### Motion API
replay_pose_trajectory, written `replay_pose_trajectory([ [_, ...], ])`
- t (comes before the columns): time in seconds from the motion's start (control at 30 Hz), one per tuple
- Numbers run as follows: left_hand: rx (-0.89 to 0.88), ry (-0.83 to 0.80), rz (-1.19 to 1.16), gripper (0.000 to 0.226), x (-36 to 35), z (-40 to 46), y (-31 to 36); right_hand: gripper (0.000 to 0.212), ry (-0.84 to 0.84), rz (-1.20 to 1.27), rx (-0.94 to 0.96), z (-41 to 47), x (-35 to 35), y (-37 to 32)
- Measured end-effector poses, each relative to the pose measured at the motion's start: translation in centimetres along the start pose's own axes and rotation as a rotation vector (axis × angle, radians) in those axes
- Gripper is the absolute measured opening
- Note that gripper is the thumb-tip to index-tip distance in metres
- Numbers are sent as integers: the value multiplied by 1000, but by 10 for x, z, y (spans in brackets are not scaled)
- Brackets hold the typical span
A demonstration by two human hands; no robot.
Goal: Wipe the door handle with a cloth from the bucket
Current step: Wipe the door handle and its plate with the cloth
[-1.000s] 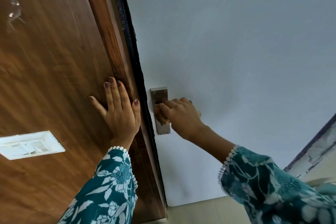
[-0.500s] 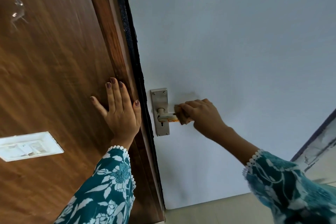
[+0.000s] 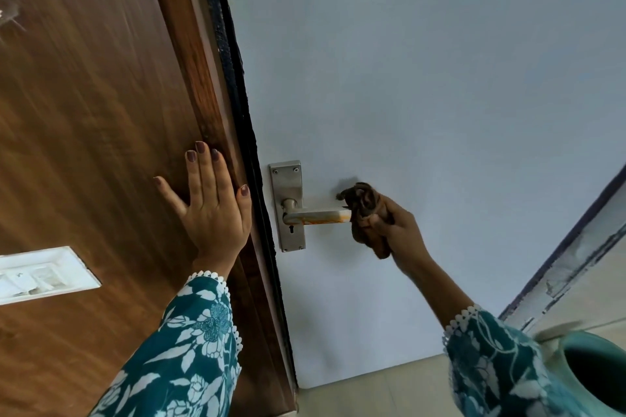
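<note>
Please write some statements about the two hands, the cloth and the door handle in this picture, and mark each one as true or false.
1. The left hand lies flat on the brown wooden frame. True.
2. The right hand holds a white cloth. False: the cloth is brown.
3. The cloth is at the free end of the door handle. True.
4. The cloth covers the metal plate. False: the plate is uncovered.
5. The left hand grips the handle. False: it is apart from it.

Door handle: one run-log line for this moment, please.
stage: wiping | right hand: brown cloth bunched at door handle tip | left hand: flat on wooden frame | bucket: lower right
</note>
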State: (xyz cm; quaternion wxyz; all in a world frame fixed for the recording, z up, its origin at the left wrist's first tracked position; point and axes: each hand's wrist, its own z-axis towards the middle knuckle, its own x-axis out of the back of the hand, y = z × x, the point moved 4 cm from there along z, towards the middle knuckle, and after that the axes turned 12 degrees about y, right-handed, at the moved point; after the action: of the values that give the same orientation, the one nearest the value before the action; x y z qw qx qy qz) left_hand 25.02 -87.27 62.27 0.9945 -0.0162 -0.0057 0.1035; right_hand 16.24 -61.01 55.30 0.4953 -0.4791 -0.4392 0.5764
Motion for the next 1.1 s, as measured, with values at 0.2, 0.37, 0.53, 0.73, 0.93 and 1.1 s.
replay_pose_trajectory([
  [0.2,-8,1,14,55,-1,-1,1,29,72,140,-73,-9,-6,15],
  [0.37,-2,8,18,56,-2,-2,0,43,112,60,58,-1,-7,9],
  [0.53,5,12,13,56,0,-1,0,15,113,522,-355,-16,-26,47],
  [0.73,-6,0,-2,57,1,-1,0,67,91,740,-495,-24,-37,53],
  [0.93,8,5,5,56,1,-3,0,40,98,909,-599,-25,-50,52],
  [1.1,-13,-4,4,57,1,-1,1,78,-14,1161,-801,-50,-117,52],
])
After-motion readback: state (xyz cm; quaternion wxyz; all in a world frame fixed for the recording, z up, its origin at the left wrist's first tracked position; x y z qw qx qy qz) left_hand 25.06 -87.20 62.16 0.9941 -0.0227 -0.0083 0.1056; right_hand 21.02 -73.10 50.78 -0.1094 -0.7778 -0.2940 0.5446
